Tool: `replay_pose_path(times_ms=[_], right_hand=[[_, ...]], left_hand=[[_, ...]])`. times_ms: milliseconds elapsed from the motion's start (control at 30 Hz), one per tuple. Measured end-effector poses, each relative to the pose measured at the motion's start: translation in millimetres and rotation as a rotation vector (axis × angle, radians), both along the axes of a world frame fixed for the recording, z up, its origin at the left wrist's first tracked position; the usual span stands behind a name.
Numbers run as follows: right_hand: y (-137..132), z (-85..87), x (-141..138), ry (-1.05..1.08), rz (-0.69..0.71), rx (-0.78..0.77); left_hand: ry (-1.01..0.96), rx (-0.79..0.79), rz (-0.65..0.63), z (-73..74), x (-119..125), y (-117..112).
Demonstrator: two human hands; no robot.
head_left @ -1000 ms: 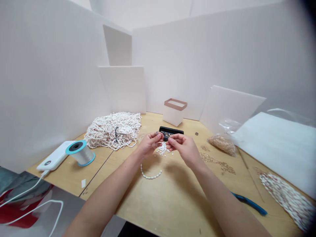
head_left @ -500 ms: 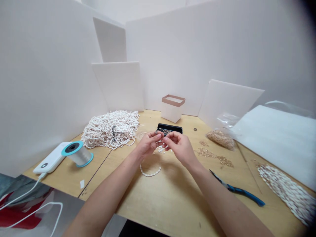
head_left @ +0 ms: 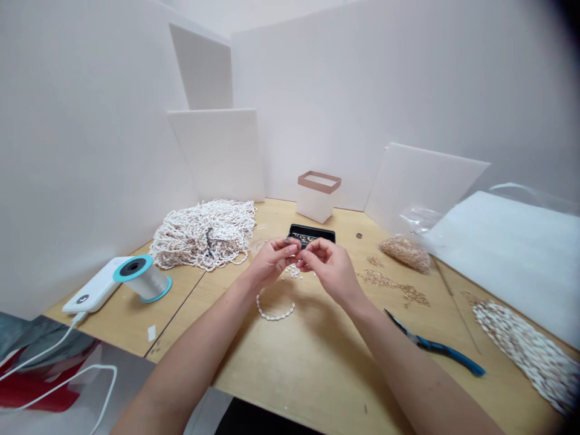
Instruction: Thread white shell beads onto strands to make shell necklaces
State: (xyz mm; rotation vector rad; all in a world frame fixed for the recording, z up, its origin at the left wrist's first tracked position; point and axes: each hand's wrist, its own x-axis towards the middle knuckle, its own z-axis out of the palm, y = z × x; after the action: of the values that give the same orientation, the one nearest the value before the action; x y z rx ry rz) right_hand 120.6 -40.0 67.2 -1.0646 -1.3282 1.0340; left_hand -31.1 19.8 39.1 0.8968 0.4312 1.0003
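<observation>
- White beaded strand (head_left: 274, 318) sitting in a curve on the wooden tabletop (head_left: 290, 368), just below the left hand (head_left: 272, 261)
- left hand and right hand (head_left: 332, 269) are basically together, fingertips bunched up close; whatever's in there is too tiny to make out, so can't tell if they're clamped on anything
- loose white beads (head_left: 294, 272) under the fingers, black tray (head_left: 312, 229) just behind
- blue-handled pliers (head_left: 446, 350) near the right forearm (head_left: 399, 356)
</observation>
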Motion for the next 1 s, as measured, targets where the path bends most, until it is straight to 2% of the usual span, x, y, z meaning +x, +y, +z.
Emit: replay_pose_path(times_ms=[1000], right_hand=[[0.2, -4.2, -1.6, -0.023, -0.003, 0.03]], left_hand=[[0.048, 0.082, 0.012, -2.7, -2.3, 2.6]])
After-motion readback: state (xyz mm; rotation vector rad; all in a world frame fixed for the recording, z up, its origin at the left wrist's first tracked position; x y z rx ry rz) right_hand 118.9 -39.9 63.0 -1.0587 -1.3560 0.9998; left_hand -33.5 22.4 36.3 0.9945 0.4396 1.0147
